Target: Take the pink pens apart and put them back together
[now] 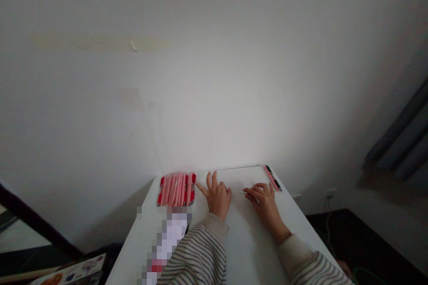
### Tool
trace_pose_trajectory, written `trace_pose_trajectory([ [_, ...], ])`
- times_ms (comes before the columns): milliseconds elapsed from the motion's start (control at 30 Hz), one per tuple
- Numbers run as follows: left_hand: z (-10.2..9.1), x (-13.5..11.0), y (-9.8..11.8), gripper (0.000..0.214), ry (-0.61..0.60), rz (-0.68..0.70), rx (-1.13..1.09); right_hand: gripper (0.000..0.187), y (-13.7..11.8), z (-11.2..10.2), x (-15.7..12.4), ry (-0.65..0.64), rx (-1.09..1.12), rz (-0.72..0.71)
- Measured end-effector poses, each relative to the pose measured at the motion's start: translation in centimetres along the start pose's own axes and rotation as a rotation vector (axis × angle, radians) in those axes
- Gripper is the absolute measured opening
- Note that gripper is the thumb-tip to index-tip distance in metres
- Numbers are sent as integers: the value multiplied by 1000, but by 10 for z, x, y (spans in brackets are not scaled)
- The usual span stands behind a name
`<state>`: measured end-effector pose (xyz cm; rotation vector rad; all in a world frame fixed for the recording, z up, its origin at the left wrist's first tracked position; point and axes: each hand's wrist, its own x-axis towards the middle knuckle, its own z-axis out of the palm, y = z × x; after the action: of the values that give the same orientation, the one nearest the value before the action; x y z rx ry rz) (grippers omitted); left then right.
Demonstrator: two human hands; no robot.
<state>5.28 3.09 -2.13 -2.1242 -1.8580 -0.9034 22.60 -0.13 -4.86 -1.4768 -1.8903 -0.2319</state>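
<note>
My left hand (219, 198) is over the white table, just right of a row of pink and red pens (176, 189). Three of its fingers spread outward, while the thumb and index finger come together on the right side. Whatever they pinch is too small to make out. A short gap away, my right hand (262, 199) has its fingertips drawn together, pointing left. Something thin and pale seems to show at those tips, but I cannot tell its kind. Beyond the right hand, a pink and black pen (273, 178) lies along the table's right edge.
The white table (244, 240) stands against a pale wall (214, 75). A blurred-out object (172, 236) lies by my left forearm. At lower left is a printed box (73, 274). A cable (328, 218) hangs from a wall socket (330, 193) at right.
</note>
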Motion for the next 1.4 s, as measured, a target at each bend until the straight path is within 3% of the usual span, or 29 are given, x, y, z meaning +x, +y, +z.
trace_pose_trajectory([
  [900,5,1,-3,16,31,-9,50,22,-1,-1,0,-15,-4,18],
  [1400,-10,-1,2,14,5,-30,-20,23,4,2,-1,-11,-9,21],
])
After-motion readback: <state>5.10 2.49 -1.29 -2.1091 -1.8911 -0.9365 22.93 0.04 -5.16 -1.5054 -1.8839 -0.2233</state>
